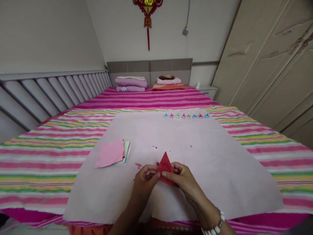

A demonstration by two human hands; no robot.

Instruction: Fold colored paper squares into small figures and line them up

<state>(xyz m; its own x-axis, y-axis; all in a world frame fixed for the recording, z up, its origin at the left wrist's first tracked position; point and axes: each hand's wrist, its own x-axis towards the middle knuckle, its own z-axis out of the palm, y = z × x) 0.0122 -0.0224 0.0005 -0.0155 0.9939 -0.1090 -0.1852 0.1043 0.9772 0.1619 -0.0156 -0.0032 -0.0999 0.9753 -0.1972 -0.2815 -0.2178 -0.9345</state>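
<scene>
A piece of red paper (165, 164), folded into a triangle with its point facing away from me, is held just above the white sheet. My left hand (146, 179) pinches its left edge between thumb and curled fingers. On the other side, my right hand (182, 176) grips it, the thumb lying across the lower part of the paper. The fingers behind the paper are partly hidden. Left of my hands lies a stack of square paper (110, 153), pink on top with green and white sheets showing beneath. Small red scraps (138, 165) lie near my left hand.
A large white sheet (220, 182) covers the middle of a striped bed (266, 156). Several small folded paper pieces (183, 116) stand in a row at its far right. Folded bedding (130, 84) sits by the headboard, a metal railing (61, 86) runs along the left, and a wardrobe (269, 65) stands right.
</scene>
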